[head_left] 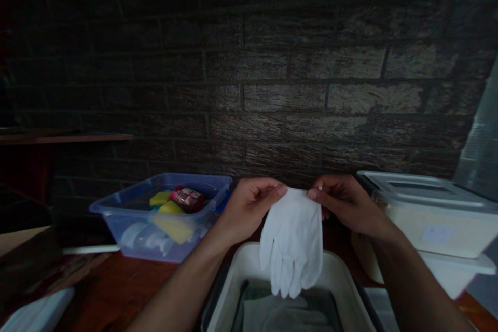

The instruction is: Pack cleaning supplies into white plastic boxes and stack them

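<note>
A white glove point(292, 241) hangs by its cuff, fingers pointing down, over an open white bin point(342, 285). My left hand point(249, 206) pinches the cuff's left corner. At the cuff's right corner, my right hand point(348, 202) pinches it too. The glove's fingertips dangle just above grey cloth point(280, 314) lying inside the bin.
A clear blue tub point(132, 212) with yellow sponges point(171, 220) and a red packet point(188, 198) stands at the left on the reddish table point(116, 285). A lidded white container point(431, 218) stands at the right. A dark brick wall point(249, 62) is behind. A white lid corner point(35, 314) lies bottom left.
</note>
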Demonstrator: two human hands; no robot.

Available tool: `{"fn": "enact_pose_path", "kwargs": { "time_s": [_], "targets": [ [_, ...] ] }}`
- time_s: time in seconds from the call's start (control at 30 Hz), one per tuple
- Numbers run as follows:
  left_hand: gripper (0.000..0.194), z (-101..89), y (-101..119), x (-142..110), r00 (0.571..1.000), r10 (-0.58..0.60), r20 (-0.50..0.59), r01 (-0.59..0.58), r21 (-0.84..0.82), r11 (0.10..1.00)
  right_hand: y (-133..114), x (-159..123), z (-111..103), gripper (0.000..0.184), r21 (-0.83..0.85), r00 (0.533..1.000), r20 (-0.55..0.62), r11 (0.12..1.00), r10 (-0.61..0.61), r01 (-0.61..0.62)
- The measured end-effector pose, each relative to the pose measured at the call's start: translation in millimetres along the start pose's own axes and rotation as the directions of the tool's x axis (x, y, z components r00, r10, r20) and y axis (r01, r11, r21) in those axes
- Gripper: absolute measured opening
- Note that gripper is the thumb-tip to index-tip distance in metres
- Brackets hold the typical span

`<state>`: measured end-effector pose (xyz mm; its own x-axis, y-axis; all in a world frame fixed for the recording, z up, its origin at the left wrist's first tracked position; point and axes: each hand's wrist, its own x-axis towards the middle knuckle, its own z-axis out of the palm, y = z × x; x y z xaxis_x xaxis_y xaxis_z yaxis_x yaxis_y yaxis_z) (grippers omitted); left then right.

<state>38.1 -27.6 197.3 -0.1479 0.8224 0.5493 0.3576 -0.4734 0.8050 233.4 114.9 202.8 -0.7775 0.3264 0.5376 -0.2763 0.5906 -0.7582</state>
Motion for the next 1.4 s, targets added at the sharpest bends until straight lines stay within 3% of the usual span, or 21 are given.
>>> {"fn": "enact_pose_path", "kwargs": {
  "time_s": [0.17,0.3,0.43,0.57,0.7,0.87,0.97,1.23,1.4],
  "targets": [
    [0.033,-9.4,0.3,4.2,0.974,0.116,-0.197,-0.118,0.001,0.993,-0.1,-2.1,-16.5,0.032,0.018,0.993,-0.121,1.000,-0.014,0.017],
    [0.031,-8.4,-0.2,5.4,0.969,0.135,-0.208,-0.140,-0.006,0.990,1.1,-1.2,-19.5,0.032,-0.028,0.987,-0.157,0.999,-0.038,0.034],
    [0.027,4.5,1.3,1.7,0.980,0.096,-0.175,-0.091,0.032,0.995,-0.5,3.6,0.1,0.028,-0.097,0.985,-0.144,0.992,-0.100,0.086],
    [0.031,13.6,1.6,-1.2,0.969,0.097,-0.226,-0.081,0.077,0.994,-1.1,6.9,27.9,0.027,-0.024,0.974,-0.199,0.994,-0.106,0.103],
    [0.030,13.4,-2.3,-0.7,0.926,0.130,-0.355,-0.088,0.134,0.987,-0.4,8.2,44.5,0.030,0.021,0.947,-0.302,0.993,-0.105,0.117],
    [0.028,7.4,-6.2,-3.1,0.858,0.204,-0.471,-0.118,0.207,0.971,1.9,10.8,42.7,0.025,0.130,0.890,-0.448,0.979,-0.082,0.155],
    [0.030,6.5,-5.9,-4.5,0.852,0.238,-0.466,-0.119,0.271,0.955,4.1,12.4,37.2,0.024,0.152,0.858,-0.509,0.973,-0.073,0.172],
    [0.040,16.2,-3.5,-3.6,0.947,0.207,-0.247,-0.109,0.358,0.927,0.4,9.7,43.9,0.028,-0.013,0.876,-0.473,0.995,-0.095,0.102],
    [0.035,15.9,0.5,-3.0,0.941,0.226,-0.252,-0.134,0.334,0.933,2.2,8.9,48.5,0.027,-0.124,0.820,-0.544,0.983,-0.180,0.134]
  ]
}}
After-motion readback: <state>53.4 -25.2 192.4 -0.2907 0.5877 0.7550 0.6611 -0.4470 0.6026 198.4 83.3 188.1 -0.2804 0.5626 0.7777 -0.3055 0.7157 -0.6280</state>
